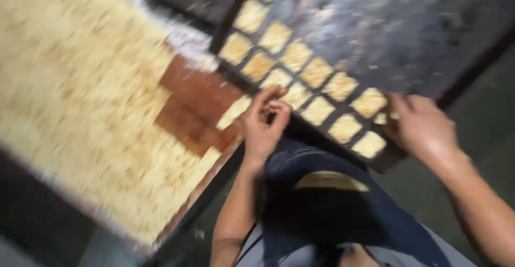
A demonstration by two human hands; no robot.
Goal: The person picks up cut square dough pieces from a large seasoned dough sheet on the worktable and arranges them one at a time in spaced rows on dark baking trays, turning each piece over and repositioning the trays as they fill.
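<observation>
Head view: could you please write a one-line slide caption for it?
Left hand and right hand at the near edge of a dark tray lined with pale square pieces, beside a scored slab.

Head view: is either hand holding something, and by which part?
The right hand grips the near corner of the dark flat tray. The left hand has pinched fingers; blur hides whether it holds a pale square piece.

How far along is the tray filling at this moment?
Done: two diagonal rows of pale square pieces already lie on the dark tray. In hand: the left hand pinches near the tray's near edge, though blur hides whether it holds anything; the right hand rests on the tray's corner. Left: most of the tray is bare, and a large uncut-looking sheet covers the brown board.
</observation>
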